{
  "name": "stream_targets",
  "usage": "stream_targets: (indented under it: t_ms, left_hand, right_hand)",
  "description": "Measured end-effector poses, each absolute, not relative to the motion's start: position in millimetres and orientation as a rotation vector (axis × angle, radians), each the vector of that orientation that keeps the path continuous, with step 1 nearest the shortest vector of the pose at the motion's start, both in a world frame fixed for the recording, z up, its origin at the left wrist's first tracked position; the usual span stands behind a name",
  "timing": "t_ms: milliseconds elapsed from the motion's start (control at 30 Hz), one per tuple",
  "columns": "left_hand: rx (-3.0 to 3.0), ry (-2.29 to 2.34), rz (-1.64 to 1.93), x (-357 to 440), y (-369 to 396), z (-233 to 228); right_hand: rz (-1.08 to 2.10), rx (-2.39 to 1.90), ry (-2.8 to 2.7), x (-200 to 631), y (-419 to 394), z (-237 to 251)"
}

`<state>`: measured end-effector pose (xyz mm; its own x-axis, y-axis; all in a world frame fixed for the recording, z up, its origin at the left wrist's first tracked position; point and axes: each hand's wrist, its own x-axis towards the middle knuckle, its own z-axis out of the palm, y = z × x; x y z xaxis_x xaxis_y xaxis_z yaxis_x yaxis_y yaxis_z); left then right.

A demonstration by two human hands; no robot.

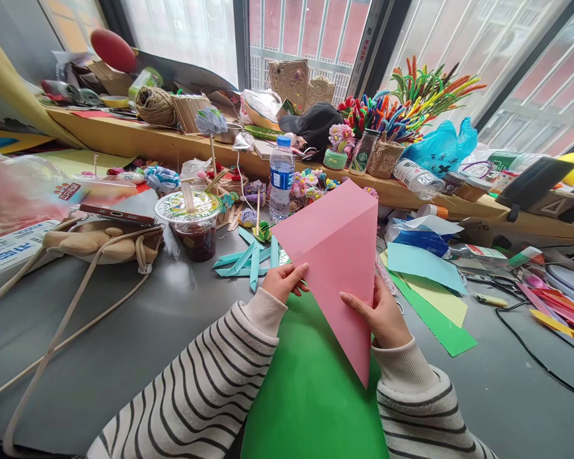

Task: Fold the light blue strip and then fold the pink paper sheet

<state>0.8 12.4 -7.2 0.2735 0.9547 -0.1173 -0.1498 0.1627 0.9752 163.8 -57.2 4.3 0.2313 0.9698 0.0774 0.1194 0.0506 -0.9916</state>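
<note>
- A pink paper (337,268), folded into a triangle with its long point aimed down toward the person, is held up just above the table (124,344), in the middle of the view.
- The left hand (283,280) is closed on the paper's left edge, fingertips curled over the front.
- The right hand (380,313) grips the right edge, with fingers lying flat across the pink face and the thumb behind.
- Both wrists come out of striped sleeves (196,389).
- A large green sheet (306,389) lies flat on the table directly under the paper and the hands.
- Just right of it lie more sheets: light blue (423,264), yellow (442,303) and another green (440,328), overlapping.
- To the left, beyond the hands, teal paper strips (246,258) lie crossed on the table.
- Behind them stand a water bottle (281,178) and a lidded drink cup (191,223).
- A phone (117,213) rests on a bag (100,242) at the far left.
</note>
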Motion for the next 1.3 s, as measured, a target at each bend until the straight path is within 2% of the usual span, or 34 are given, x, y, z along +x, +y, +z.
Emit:
stream_targets:
  t_ms: [400, 867, 1300]
  left_hand:
    - [1.186, 0.914, 0.944, -1.4, 11.5, -5.9]
    - [1.280, 0.879, 0.855, 0.0, 6.7, -5.2]
    - [1.278, 0.879, 0.841, 0.9, 6.3, -4.8]
  right_hand:
    - [1.216, -1.251, -0.879, 170.3, -57.4, 13.1]
    - [1.027, -1.272, -0.821, 174.6, -55.2, 4.7]
    - [1.013, -1.260, -0.808, 173.6, -55.4, 4.8]
